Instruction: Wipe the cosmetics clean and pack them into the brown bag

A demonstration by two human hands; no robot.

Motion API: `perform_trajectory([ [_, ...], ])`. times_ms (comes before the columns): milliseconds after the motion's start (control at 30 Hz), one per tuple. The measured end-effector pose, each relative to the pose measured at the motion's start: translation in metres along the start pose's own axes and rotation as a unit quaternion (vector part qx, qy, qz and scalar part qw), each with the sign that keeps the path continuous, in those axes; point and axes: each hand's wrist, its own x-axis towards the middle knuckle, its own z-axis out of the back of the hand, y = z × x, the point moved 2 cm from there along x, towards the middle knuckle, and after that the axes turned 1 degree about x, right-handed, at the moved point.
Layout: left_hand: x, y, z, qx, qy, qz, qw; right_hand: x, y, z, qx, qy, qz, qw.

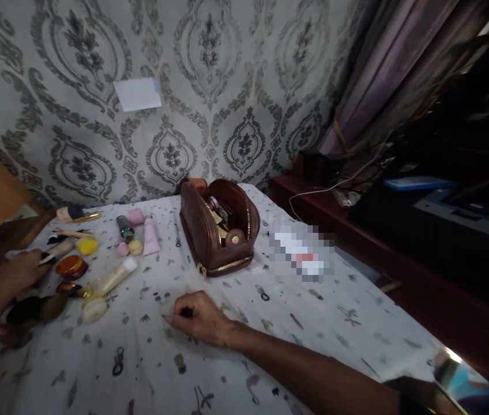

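At the left edge, my left hand (22,272) is among loose cosmetics, its fingers bunched and dim. Its fingertips meet the black end of a beige tube (60,249), and a white piece (14,253) shows behind them; what it grips is unclear. My right hand (201,318) rests on the printed cloth, fingers curled in towards the thumb, with nothing visible in them. Beyond it stands a brown toiletry bag (201,230), unzipped, with small items inside. Near my left hand lie a red-and-gold jar (71,267), a yellow sponge (87,246) and a dark fluffy brush (49,307).
A clear tube with a white cap (112,278), a pink tube (151,236) and a green bottle (125,228) lie left of the bag. A blurred-out item (303,253) is on the right. A dark red ledge (288,190) borders the cloth, and a patterned wall rises behind.
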Motion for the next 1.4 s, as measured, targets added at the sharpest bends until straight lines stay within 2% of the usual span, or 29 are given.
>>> perform_trajectory([
  [33, -0.009, -0.010, 0.007, 0.026, 0.000, 0.009, 1.000, 0.000, 0.000, 0.000, 0.003, 0.002, 0.001, 1.000],
  [100, -0.033, -0.033, 0.022, 0.147, 0.013, 0.032, 0.988, 0.000, 0.000, 0.000, 0.008, 0.005, 0.012, 1.000],
  [133, -0.047, -0.046, 0.030, 0.173, -0.005, 0.013, 0.985, 0.000, 0.001, 0.000, 0.012, 0.007, 0.017, 1.000],
  [233, -0.090, -0.079, 0.046, 0.183, -0.054, 0.001, 0.982, 0.001, 0.001, 0.001, 0.030, 0.013, 0.024, 0.999],
  [333, -0.126, -0.097, 0.048, 0.119, -0.142, -0.028, 0.982, 0.000, 0.003, 0.001, 0.055, 0.008, 0.033, 0.998],
  [467, -0.167, -0.117, 0.026, -0.055, -0.240, -0.143, 0.959, -0.001, 0.005, -0.005, 0.163, 0.020, 0.024, 0.986],
  [533, -0.189, -0.134, 0.009, -0.138, -0.248, -0.179, 0.942, -0.002, 0.006, -0.010, 0.254, 0.028, 0.004, 0.967],
  [600, -0.214, -0.156, -0.009, -0.184, -0.241, -0.203, 0.931, -0.002, 0.006, -0.016, 0.354, 0.028, -0.019, 0.935],
  [700, -0.252, -0.187, -0.034, -0.196, -0.239, -0.222, 0.925, -0.001, 0.003, -0.021, 0.460, 0.017, -0.059, 0.886],
  [767, -0.271, -0.201, -0.049, -0.168, -0.239, -0.234, 0.927, 0.001, 0.000, -0.022, 0.497, -0.015, -0.089, 0.863],
  [867, -0.290, -0.213, -0.067, -0.077, -0.257, -0.273, 0.924, 0.003, -0.005, -0.019, 0.495, -0.082, -0.115, 0.857],
  [967, -0.298, -0.219, -0.077, -0.007, -0.264, -0.326, 0.908, 0.002, -0.008, -0.017, 0.456, -0.125, -0.120, 0.873],
  [1033, -0.295, -0.221, -0.079, 0.003, -0.237, -0.350, 0.906, 0.001, -0.010, -0.018, 0.446, -0.132, -0.122, 0.877],
  [1100, -0.285, -0.221, -0.077, -0.009, -0.204, -0.345, 0.916, 0.000, -0.009, -0.020, 0.449, -0.121, -0.116, 0.878],
  [1267, -0.242, -0.218, -0.060, -0.121, -0.135, -0.283, 0.942, -0.001, -0.007, -0.017, 0.457, -0.092, -0.135, 0.874],
  [1333, -0.225, -0.217, -0.053, -0.195, -0.092, -0.277, 0.937, 0.000, -0.005, -0.013, 0.461, -0.083, -0.141, 0.872],
  [1400, -0.212, -0.216, -0.049, -0.266, -0.048, -0.294, 0.917, 0.001, -0.002, -0.008, 0.466, -0.065, -0.148, 0.870],
])
